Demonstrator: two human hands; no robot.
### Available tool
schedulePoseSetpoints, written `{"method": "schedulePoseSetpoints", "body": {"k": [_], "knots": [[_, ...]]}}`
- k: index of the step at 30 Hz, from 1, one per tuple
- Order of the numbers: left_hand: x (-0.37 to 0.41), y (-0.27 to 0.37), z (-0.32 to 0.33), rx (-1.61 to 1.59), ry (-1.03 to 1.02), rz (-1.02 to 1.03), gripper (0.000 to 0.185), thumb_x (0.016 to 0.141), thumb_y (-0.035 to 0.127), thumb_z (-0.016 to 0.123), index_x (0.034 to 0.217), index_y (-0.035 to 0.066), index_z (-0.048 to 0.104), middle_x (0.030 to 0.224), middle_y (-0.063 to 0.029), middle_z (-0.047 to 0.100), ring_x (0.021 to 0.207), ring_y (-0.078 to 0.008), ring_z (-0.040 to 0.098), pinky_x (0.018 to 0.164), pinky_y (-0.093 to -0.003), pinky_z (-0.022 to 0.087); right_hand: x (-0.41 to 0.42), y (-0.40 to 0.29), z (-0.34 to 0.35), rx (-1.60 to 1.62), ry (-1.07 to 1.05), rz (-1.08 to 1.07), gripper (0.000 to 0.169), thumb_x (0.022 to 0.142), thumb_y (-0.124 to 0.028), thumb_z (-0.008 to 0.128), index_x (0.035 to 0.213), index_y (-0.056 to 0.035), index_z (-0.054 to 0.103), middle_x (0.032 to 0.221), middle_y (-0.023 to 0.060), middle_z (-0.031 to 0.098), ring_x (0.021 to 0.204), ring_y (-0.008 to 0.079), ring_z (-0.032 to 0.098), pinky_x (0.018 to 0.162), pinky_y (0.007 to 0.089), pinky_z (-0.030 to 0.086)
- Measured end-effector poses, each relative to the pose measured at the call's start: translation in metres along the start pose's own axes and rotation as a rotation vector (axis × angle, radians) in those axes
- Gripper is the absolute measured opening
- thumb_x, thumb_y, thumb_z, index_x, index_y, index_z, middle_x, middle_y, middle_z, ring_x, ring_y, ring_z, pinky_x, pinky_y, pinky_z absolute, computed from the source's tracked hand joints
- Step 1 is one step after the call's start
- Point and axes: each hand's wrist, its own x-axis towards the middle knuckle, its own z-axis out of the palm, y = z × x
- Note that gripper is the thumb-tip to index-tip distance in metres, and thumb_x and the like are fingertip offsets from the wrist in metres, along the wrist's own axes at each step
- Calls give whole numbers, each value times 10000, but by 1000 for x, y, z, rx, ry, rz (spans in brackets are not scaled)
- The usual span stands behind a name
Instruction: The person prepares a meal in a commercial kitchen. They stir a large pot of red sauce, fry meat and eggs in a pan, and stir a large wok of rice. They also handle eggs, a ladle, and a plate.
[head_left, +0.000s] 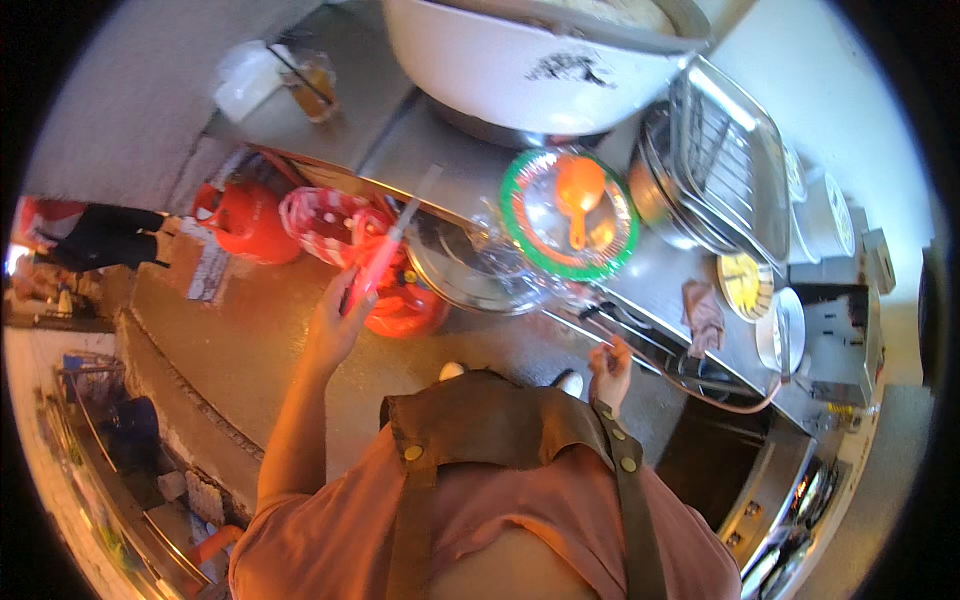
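My left hand (345, 319) is closed around the pink handle of a long-nosed gas lighter (380, 262), whose metal tube points up and away toward the steel counter. My right hand (611, 367) hangs near the counter's front edge with its fingers curled; whether it holds anything cannot be told. Ahead of it, an orange plastic ladle (579, 196) lies on a plastic-wrapped plate with a green rim (508, 217). A big white pot (525, 67) stands beyond the plate, on a dark round base.
Metal pans (660, 202) and a wire-racked tray (724, 150) stand at the right, near a brown cloth (703, 315) and a bowl of yellow food (745, 286). A red gas cylinder (251, 221) and red bags (409, 309) are at the left. A hose (697, 396) runs along the counter.
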Motion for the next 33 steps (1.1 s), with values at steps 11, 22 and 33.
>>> {"method": "schedulePoseSetpoints", "body": {"k": [11,22,33], "knots": [[212,-26,-30,761,301,-41,557,848,404,617,1186,-27,519,1080,-271,573,987,-404,565,848,-468,448,80,-96,116,554,-98,992,866,788,-474,703,1425,-120,237,1354,219,283,1194,351,361,967,576,366],[170,83,147,528,-252,647,413,854,322,609,1168,54,600,1080,-258,604,995,-395,581,875,-460,459,79,-87,143,870,16,757,248,881,-125,556,1100,-13,523,1045,134,561,998,288,563,838,469,526],[48,76,302,352,-440,648,468,749,259,721,1019,-40,484,1030,-243,549,951,-379,571,855,-436,461,-44,-126,27,393,228,-64,239,779,-76,570,986,21,639,909,69,641,801,179,591,738,354,488]]}}
